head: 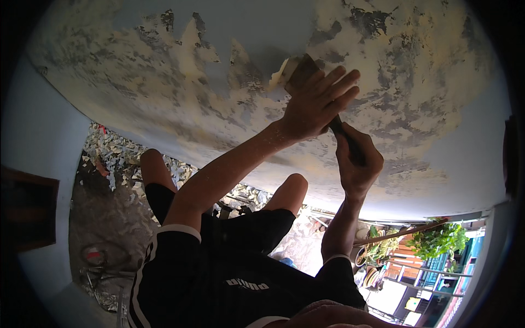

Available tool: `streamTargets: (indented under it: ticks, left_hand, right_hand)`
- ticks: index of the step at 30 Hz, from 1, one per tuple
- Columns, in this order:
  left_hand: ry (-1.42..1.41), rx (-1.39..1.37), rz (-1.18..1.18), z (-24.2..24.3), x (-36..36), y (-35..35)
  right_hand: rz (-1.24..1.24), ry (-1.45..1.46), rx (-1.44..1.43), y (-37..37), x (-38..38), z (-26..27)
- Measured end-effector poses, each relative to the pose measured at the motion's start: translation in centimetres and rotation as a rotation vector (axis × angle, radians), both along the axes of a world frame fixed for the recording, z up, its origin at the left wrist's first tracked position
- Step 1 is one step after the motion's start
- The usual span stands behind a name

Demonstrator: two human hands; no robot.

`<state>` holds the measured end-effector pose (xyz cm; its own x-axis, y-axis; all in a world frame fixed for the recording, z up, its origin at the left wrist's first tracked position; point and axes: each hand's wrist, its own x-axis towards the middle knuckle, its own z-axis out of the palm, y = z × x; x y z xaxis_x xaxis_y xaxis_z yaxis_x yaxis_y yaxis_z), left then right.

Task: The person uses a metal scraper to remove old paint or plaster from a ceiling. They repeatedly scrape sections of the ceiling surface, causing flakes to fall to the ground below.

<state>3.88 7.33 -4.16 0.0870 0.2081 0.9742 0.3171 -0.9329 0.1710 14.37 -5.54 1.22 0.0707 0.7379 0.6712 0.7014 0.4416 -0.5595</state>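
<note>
My right hand [361,158] is closed around the dark handle of a wide scraper [302,73]. The blade lies against a wall [266,24] with patchy, peeling grey-blue paint, and a loose flake of paint [279,76] curls up at its edge. My left hand [318,100] rests over the back of the blade and the neck of the tool, its fingers spread and pointing up to the right. Bare cream and dark patches surround the blade, with grey-blue paint to its upper left.
Paint chips [119,151] litter the floor along the wall's foot, near my knees. A dark-framed opening [30,209] is in the wall at left. Potted plants [377,246] and metal bars [426,270] stand in bright light at lower right. Some clutter [102,283] lies on the floor at lower left.
</note>
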Motion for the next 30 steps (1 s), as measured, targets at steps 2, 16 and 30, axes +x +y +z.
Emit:
streamTargets:
  ticks: [2,16,30]
  left_hand:
    - [-0.029,-0.02,0.042,0.1,-0.1,0.5]
    - [0.02,0.013,0.154,0.2,-3.2,1.0]
    - [-0.195,-0.205,0.189,-2.7,-6.1,0.3]
  right_hand:
    - [0.033,0.062,0.047,0.5,-0.3,-0.7]
    - [-0.009,0.007,0.01,1.9,-2.9,-0.4]
    - [0.084,-0.149,0.021,4.2,-6.8,-1.8]
